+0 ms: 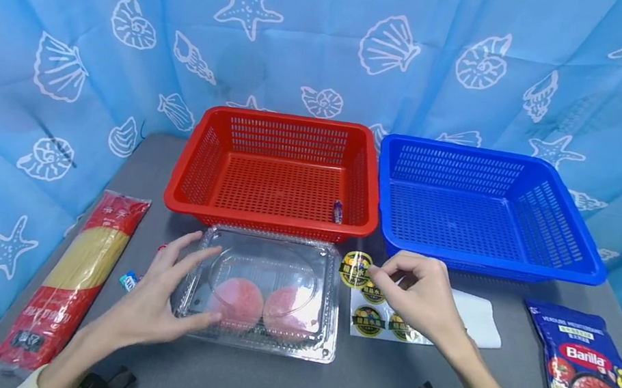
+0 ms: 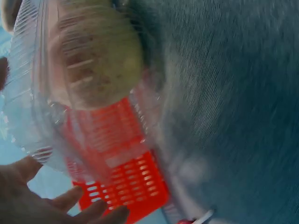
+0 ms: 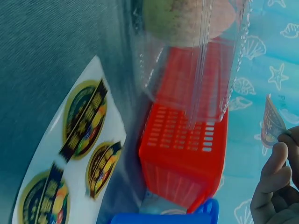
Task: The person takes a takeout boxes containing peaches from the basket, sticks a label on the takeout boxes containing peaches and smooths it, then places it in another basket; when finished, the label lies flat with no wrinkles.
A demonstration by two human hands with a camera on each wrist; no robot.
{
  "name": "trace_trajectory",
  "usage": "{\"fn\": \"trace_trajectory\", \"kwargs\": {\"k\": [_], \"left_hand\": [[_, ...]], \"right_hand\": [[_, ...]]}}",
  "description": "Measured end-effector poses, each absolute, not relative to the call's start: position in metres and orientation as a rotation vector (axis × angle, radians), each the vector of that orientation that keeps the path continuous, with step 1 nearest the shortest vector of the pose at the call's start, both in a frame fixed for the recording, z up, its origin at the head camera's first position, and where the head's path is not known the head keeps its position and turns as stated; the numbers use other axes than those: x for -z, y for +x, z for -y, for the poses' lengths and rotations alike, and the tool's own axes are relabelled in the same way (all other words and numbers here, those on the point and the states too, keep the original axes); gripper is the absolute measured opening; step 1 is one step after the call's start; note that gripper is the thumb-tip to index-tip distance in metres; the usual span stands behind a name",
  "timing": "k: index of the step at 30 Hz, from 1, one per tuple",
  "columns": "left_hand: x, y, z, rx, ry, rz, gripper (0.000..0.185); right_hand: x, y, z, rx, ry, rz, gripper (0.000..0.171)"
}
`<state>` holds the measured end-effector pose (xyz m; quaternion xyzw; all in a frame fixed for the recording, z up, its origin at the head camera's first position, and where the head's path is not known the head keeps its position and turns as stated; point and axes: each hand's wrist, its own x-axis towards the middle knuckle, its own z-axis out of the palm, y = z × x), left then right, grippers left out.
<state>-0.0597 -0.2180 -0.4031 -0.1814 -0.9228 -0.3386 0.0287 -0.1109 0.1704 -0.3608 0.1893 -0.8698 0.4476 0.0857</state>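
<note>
In the head view a clear plastic clamshell box (image 1: 267,263) with a closed lid holds two peaches (image 1: 237,303). My left hand (image 1: 162,296) spreads its fingers and thumb around the box's left side; contact is hard to tell. Between thumb and fingertips my right hand (image 1: 415,292) pinches a round black-and-gold sticker (image 1: 356,269), held up off the table to the right of the box. Beneath that hand lies a sheet of matching stickers (image 1: 381,324). In the right wrist view the pinched sticker (image 3: 272,123) shows edge-on, slightly curled.
A red basket (image 1: 269,220) stands behind the box, with a small purple item (image 1: 337,212) inside. Beside it is a blue basket (image 1: 486,260). A noodle pack (image 1: 79,271) lies at left, a Barilla pouch (image 1: 589,368) at right. Small packets (image 1: 129,280) sit near my left wrist.
</note>
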Motion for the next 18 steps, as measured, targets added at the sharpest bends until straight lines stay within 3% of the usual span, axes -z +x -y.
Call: {"fn": "trace_trajectory", "kwargs": {"k": [8, 18], "left_hand": [[0.415, -0.058, 0.208, 1.164, -0.59, 2.954, 0.111], [0.418, -0.057, 0.188, 1.216, -0.57, 2.917, 0.112]], "right_hand": [[0.36, -0.113, -0.154, -1.431, 0.608, 2.583, 0.025], [0.365, -0.116, -0.131, -1.509, 0.682, 2.556, 0.021]]}}
